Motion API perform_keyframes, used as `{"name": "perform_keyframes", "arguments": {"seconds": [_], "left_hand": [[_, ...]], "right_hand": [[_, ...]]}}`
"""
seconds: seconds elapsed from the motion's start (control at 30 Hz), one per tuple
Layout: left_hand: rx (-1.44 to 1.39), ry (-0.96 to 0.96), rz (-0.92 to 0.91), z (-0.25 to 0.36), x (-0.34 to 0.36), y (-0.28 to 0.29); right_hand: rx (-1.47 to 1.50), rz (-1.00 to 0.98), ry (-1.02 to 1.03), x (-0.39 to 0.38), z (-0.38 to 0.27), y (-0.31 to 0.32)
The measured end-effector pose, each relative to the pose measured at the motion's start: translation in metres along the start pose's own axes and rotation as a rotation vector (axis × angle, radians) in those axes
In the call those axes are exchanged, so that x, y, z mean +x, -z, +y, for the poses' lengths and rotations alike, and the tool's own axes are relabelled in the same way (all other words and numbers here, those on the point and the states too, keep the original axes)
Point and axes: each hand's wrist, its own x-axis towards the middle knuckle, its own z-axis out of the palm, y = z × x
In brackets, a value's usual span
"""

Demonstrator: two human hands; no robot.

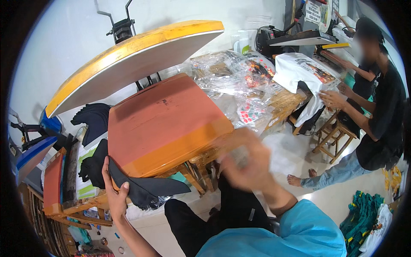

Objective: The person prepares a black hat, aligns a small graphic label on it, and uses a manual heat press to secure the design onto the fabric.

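Observation:
My left hand (115,195) is at the near left corner of a heat press's flat reddish pad (167,122). Its index finger is stretched out and the thumb stands apart, both touching a dark grey piece of cut cloth (147,186) that hangs at the pad's front edge. A bunch of black cloth (95,165) lies just left of the fingers. My right hand (246,160) is raised in front of the pad's right corner, smeared by motion; whether it holds anything cannot be made out. Over the pad, the press's yellow-edged upper plate (141,55) is tilted up.
Clear plastic and printed pieces cover a wooden table (282,107) to the right. Beyond, a person in black (385,107) handles a white printed shirt (304,73), with a stool (336,139) nearby. Another press (53,180) stands left; green garments (361,218) lie at lower right.

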Motion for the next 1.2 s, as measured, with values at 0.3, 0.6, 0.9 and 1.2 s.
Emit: {"name": "perform_keyframes", "arguments": {"seconds": [0.3, 0.6, 0.9, 1.2], "left_hand": [[0.005, -0.01, 0.003, 0.007, 0.005, 0.004], [0.058, -0.011, 0.011, 0.008, 0.006, 0.005], [0.076, 0.031, 0.036, 0.017, -0.001, 0.007], [0.106, -0.063, -0.015, -0.008, 0.008, 0.014]], "right_hand": [[-0.537, -0.419, -0.382, 0.088, 0.27, 0.089], [-0.664, -1.171, -0.395, 0.094, 0.383, 0.053], [-0.309, -0.932, -0.589, 0.1, 0.343, 0.045], [-0.424, -0.721, -0.294, 0.085, 0.371, 0.086]]}}
